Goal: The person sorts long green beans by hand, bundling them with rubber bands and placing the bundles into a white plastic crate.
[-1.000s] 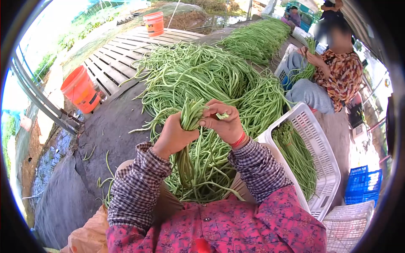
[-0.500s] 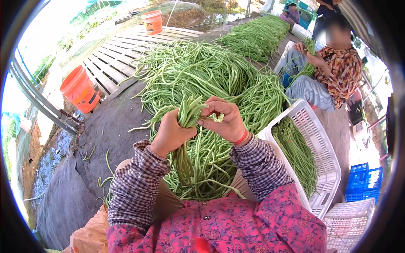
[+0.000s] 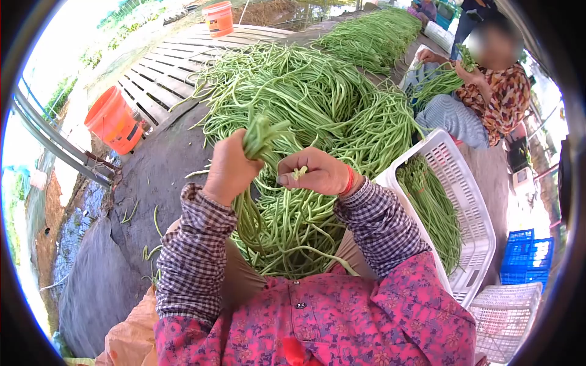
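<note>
My left hand is wrapped round an upright bunch of long beans, whose ends stick out above the fist while the rest hangs down below it. Just to the right, my right hand pinches pale green bean ends between thumb and fingers, apart from the bunch. A red band circles that wrist. Beneath both hands and in front of them spreads a large loose pile of long beans, reaching back between my knees.
A white crate with bean bundles stands at my right. Beyond it a seated co-worker holds beans. Orange buckets are at left and back, near a slatted platform. Blue crates lie far right.
My left hand has moved up and left with the bunch. My right hand has drawn away from it, slightly lower, still pinching bean ends. The co-worker's beans are higher.
</note>
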`<state>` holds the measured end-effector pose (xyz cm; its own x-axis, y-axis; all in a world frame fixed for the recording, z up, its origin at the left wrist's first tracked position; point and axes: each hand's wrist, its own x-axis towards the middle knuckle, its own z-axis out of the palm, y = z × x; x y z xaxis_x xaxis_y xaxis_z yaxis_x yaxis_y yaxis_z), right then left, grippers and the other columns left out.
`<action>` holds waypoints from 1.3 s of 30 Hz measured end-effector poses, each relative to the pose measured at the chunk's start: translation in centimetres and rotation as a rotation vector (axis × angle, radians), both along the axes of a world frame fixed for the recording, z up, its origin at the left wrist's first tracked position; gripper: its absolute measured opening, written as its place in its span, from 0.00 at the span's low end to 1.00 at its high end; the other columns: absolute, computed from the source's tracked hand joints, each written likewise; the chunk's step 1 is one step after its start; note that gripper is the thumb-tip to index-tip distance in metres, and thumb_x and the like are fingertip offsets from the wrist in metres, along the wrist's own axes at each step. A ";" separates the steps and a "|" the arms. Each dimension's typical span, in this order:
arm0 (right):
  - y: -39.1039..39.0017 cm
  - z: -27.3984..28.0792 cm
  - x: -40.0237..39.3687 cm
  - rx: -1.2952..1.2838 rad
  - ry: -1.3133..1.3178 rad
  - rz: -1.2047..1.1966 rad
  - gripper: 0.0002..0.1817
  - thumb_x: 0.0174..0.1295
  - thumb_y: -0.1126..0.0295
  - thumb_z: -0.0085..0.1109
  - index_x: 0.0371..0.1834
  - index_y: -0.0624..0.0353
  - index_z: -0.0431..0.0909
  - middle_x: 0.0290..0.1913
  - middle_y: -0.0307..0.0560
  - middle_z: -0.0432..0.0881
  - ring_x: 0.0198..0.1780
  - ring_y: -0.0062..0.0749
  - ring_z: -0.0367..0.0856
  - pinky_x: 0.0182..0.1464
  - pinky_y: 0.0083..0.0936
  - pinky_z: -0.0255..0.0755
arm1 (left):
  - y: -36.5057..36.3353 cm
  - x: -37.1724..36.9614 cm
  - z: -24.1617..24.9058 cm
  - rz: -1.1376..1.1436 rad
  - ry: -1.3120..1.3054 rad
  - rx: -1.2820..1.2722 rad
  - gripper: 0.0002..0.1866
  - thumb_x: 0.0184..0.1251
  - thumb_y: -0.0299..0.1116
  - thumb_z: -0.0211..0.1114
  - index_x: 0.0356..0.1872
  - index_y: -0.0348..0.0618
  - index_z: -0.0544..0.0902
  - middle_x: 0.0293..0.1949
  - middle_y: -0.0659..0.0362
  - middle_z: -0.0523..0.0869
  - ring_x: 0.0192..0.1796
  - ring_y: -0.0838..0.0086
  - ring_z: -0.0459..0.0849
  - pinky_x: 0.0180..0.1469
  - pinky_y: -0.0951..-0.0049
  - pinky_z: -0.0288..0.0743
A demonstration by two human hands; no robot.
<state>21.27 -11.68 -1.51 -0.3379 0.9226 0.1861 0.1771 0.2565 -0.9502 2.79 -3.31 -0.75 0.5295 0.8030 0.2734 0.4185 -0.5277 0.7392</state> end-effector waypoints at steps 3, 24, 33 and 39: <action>-0.2 1.0 1.6 -0.107 0.298 -0.011 0.13 0.65 0.63 0.55 0.27 0.60 0.77 0.20 0.36 0.72 0.15 0.12 0.61 0.15 0.11 0.56 | 2.0 -2.8 1.6 -0.084 -0.360 -0.287 0.15 0.45 0.22 0.66 0.37 0.35 0.76 0.27 0.59 0.78 0.28 0.72 0.77 0.33 0.69 0.74; -1.4 2.6 -0.8 -0.053 0.237 -0.368 0.11 0.65 0.70 0.57 0.47 0.65 0.78 0.33 0.37 0.80 0.36 0.13 0.74 0.39 0.14 0.70 | 0.2 -0.2 -0.2 -0.744 -0.754 -0.886 0.15 0.46 0.27 0.67 0.34 0.41 0.71 0.21 0.61 0.73 0.26 0.73 0.73 0.31 0.71 0.68; -1.2 2.1 -1.4 0.142 0.562 -0.461 0.05 0.61 0.76 0.61 0.39 0.63 0.78 0.32 0.32 0.77 0.32 0.11 0.70 0.32 0.11 0.65 | -0.8 0.7 0.0 -0.574 -0.555 -0.761 0.18 0.42 0.24 0.77 0.35 0.39 0.77 0.25 0.64 0.80 0.29 0.81 0.78 0.31 0.78 0.72; -1.2 4.2 -1.0 0.462 0.265 -0.501 0.12 0.56 0.75 0.67 0.43 0.62 0.79 0.34 0.37 0.79 0.34 0.16 0.74 0.36 0.15 0.68 | -1.9 1.7 0.3 -0.389 -0.315 -0.480 0.12 0.46 0.24 0.69 0.33 0.37 0.78 0.26 0.67 0.79 0.28 0.84 0.75 0.32 0.81 0.70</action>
